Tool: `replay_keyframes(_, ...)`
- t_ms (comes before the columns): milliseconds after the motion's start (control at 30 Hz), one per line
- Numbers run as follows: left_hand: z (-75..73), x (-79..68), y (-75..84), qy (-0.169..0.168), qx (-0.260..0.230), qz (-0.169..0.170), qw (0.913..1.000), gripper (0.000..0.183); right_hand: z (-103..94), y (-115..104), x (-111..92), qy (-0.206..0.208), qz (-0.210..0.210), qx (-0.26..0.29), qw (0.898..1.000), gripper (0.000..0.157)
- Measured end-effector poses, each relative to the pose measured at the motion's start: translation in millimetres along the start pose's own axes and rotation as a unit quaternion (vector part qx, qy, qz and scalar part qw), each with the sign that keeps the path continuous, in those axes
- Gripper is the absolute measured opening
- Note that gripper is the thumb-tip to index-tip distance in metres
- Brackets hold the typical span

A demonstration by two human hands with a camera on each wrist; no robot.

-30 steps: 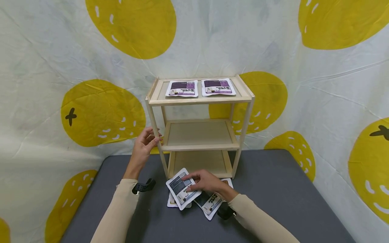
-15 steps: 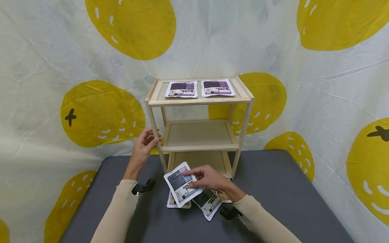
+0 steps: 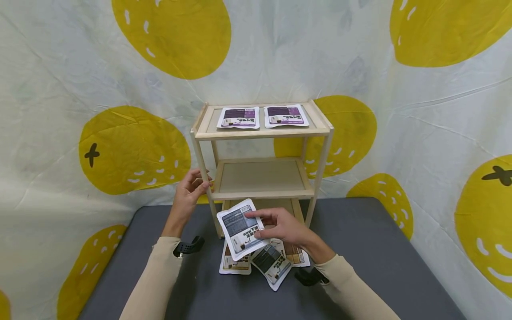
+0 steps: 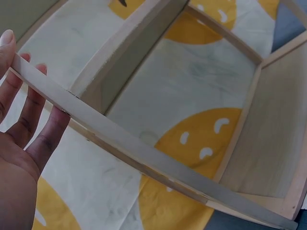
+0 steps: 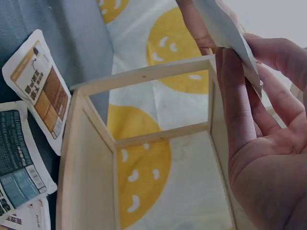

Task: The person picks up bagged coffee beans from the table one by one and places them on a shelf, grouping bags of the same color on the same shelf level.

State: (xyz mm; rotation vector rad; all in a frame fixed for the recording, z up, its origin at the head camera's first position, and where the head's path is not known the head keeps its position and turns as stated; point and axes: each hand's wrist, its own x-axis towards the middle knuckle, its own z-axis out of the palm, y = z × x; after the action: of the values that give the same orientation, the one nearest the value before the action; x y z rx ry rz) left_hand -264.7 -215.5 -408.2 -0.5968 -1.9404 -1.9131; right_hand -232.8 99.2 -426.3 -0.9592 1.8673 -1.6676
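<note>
My right hand (image 3: 286, 229) pinches a flat white pouch with a grey-blue label (image 3: 240, 231), tilted in front of the lower part of a small wooden three-tier shelf (image 3: 262, 194). In the right wrist view this pouch (image 5: 230, 36) shows nearly edge-on between thumb and fingers. My left hand (image 3: 187, 198) holds the shelf's left front post, thumb on one side and fingers on the other; in the left wrist view the post (image 4: 134, 141) crosses past the fingertips. Below the held pouch lie a dark-label pouch (image 3: 273, 265), a brown-label pouch (image 3: 298, 258) and a tan-label pouch (image 3: 236, 265), partly covered.
Two purple-label pouches (image 3: 240, 118) lie side by side on the shelf's top tier. The middle tier (image 3: 262, 174) bears nothing. A dark grey table (image 3: 360, 249) carries the shelf, and a white cloth with yellow fruit prints (image 3: 256, 49) hangs close behind.
My right hand has raised the grey-blue-label pouch from the pile, up towards the shelf. More of the pouches beneath shows. My left hand has stayed on the post.
</note>
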Motion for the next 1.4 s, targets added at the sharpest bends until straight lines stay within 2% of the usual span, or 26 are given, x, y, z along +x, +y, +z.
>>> replay_keyframes(367,0.7,-1.0,-0.2,-0.001,0.003,-0.001,1.0,0.03,-13.6,-16,1,0.074,-0.016,0.003,0.997,0.064)
replay_keyframes(800,0.5,-2.2,1.9,-0.005,-0.005,-0.004,1.0,0.031,-44.1,-32,10,0.1,-0.04,0.044,0.993,0.076)
replay_keyframes(1067,0.2,-1.3,1.3,-0.009,-0.007,-0.003,0.9999,0.031,-62.3,-35,15,0.156,-0.046,-0.01,0.987,0.076)
replay_keyframes(1267,-0.1,-0.6,2.6,-0.007,-0.005,-0.005,1.0,0.031,-72.8,-39,21,0.207,-0.005,-0.08,0.975,0.075)
replay_keyframes(1400,0.2,-0.2,3.0,-0.008,-0.005,-0.006,0.9999,0.031,-77.4,-41,25,0.234,0.023,-0.108,0.966,0.075)
